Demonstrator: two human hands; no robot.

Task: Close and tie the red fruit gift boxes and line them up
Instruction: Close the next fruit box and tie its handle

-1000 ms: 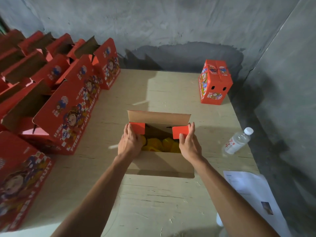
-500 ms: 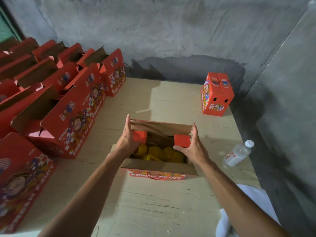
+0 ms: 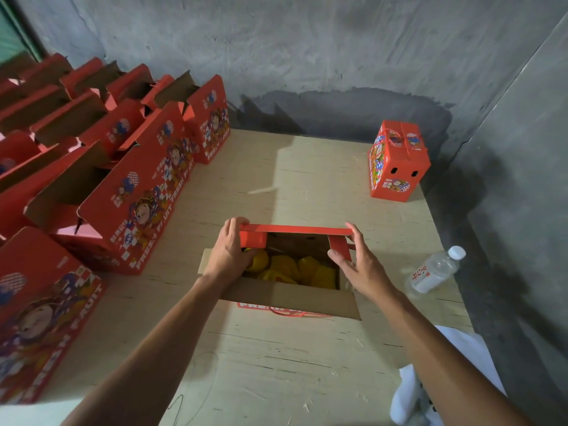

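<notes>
Far flap (image 3: 295, 229) lower between both hands

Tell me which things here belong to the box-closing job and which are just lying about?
Job:
- open red cardboard gift box holding yellow netted fruit
- left hand and right hand folding its far flap
- tied red box
- open red boxes at left

Lying about:
- clear plastic water bottle

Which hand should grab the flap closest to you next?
Probably the left hand: its wrist already lies over the near flap of the open box. The right hand sits at the box's far right corner.
</notes>
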